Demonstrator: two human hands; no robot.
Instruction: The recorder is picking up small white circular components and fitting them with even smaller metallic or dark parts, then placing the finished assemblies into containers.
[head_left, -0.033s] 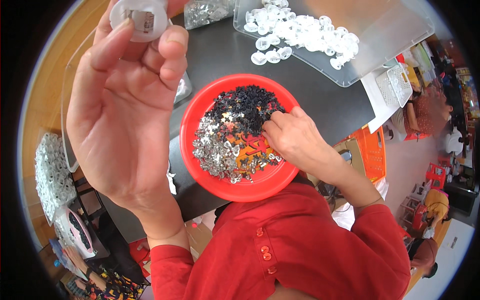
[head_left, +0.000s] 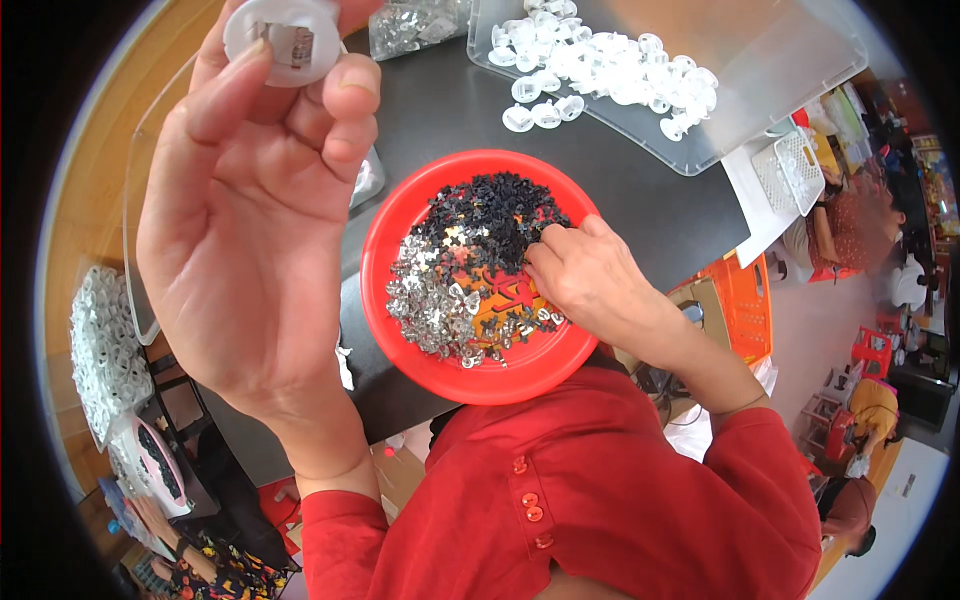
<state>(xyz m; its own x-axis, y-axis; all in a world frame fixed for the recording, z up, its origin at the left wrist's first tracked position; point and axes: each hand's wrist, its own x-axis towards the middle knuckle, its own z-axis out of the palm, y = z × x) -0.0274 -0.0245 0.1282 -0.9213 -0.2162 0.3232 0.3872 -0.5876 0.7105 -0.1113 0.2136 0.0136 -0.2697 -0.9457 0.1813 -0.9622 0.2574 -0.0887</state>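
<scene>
Raised at the upper left, my left hand point(head_left: 255, 230) has its palm facing up and its fingers closed around a round white plastic housing point(head_left: 285, 68). A rectangular opening in the housing shows what looks like a small coil spring. My right hand point(head_left: 588, 272) reaches into a red plastic bowl point(head_left: 500, 388), fingers curled together at the right side of its contents. Whatever those fingertips pinch is hidden. In the bowl lie a heap of small black pieces point(head_left: 490, 205) and, nearer me, a heap of small silvery metal pieces point(head_left: 430, 305). An orange-and-red printed bottom shows between them.
A clear plastic bin point(head_left: 770, 50) at the back holds many white round housings point(head_left: 630, 70), several of them near its edge. A bag of metal parts point(head_left: 415, 28) sits beside it. At far left is a bag of white parts point(head_left: 105, 345). Other people sit on both sides.
My left hand and the white housing have shifted very slightly right and down in view. My right hand stays in the bowl.
</scene>
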